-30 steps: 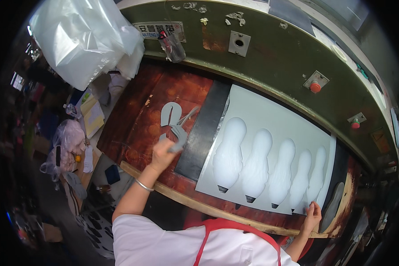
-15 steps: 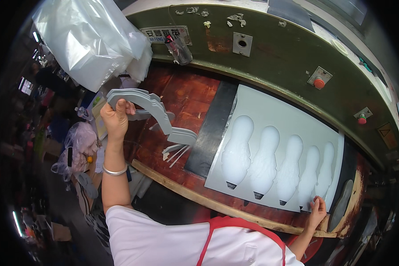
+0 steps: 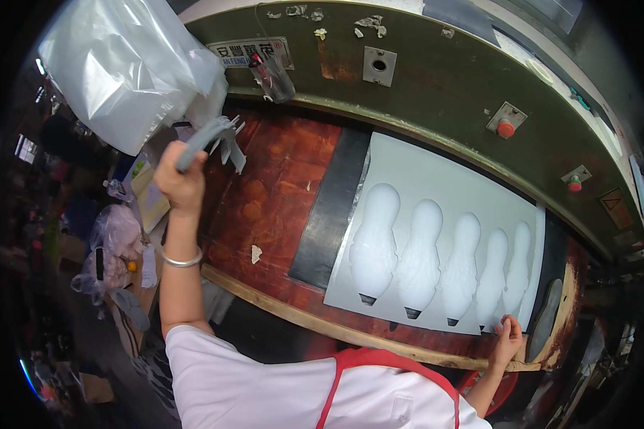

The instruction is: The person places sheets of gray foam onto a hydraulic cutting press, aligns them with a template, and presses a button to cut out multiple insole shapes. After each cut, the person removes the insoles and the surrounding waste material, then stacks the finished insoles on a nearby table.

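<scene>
Raised from the table (image 3: 268, 207) since the earlier frame, a bundle of grey scraps (image 3: 207, 138) now hangs well to the left of the grey sheet (image 3: 422, 171), near the big plastic bag (image 3: 132, 71). Only a small pale crumb (image 3: 256, 254) shows on the bare wood left of the sheet. Both hands are well apart: the left hand (image 3: 179, 180) is clamped around one end of the bundle, while the right hand (image 3: 506, 336) rests at the sheet's near right corner, thumb and fingertips close together — whether they pinch the edge, one cannot tell.

Five white shapes (image 3: 373, 236), like bowling pins, lie in a row within the sheet's outline. Judging by the droop of their loose ends, the scraps should be light and bendy, with layers apt to slide or splay; a full fist around the middle of the stack would suit them better than a fingertip pinch. As for the sheet, it looks thin and likely floppy — best taken by its plain border at two corners, clear of the shapes, whose smooth faces may be slippery.
</scene>
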`<act>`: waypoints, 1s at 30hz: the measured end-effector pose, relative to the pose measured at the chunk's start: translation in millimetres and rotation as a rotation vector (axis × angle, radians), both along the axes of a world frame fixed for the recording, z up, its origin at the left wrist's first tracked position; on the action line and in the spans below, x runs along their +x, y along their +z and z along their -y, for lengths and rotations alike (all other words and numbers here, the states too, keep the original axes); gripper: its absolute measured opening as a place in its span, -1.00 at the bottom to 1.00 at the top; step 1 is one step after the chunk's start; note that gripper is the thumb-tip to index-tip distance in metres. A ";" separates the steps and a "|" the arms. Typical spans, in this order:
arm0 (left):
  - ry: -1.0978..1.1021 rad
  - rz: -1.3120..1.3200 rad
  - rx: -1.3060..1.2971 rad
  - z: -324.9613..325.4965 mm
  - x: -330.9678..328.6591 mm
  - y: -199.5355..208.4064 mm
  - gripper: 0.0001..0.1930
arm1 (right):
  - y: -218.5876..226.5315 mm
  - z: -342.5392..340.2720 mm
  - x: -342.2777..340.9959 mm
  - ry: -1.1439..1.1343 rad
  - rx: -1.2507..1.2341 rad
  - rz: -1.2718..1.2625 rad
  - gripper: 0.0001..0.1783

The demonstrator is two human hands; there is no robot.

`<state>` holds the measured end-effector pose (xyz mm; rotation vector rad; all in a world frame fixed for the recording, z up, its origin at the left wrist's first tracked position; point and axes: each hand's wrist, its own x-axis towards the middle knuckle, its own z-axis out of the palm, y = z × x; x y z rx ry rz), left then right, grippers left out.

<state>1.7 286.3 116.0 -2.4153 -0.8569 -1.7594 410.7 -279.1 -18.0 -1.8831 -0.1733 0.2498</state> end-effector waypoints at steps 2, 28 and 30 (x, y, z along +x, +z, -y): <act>-0.146 -0.204 0.126 10.0 14.9 -42.1 -0.84 | -1.4 0.2 -0.5 -0.013 -0.005 -0.004 -0.80; -0.109 -0.866 -0.519 203.5 103.1 -149.5 -0.57 | -27.8 -0.8 51.8 -0.135 -0.294 0.033 -0.66; -0.195 -0.870 -0.445 195.1 131.2 -168.9 -0.56 | -24.1 -9.3 36.7 -0.064 -0.199 0.113 -0.68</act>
